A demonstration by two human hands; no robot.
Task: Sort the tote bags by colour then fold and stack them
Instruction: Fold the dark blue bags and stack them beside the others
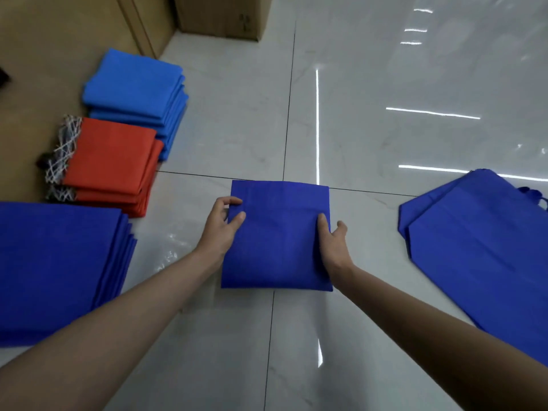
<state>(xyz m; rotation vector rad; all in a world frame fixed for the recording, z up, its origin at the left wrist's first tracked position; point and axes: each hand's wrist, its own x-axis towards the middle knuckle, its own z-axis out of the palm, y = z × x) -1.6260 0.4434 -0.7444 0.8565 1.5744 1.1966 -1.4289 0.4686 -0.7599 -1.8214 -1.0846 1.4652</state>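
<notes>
Fabric of the bag (277,232) looks light and soft, probably sagging if lifted; our left hand (221,229) and right hand (335,244) pinch its side edges, a good hold.

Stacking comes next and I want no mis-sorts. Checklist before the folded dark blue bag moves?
1. Grip of left hand on the folded dark blue fabric tote bag: pinches left edge, ok.
2. Grip of right hand: holds right edge, ok.
3. Fold: edges square, ok.
4. Target, stack of folded dark blue bags at lower left: colour matches, ok.
5. Bag lifted off the glossy tiled floor: cannot tell.
</notes>
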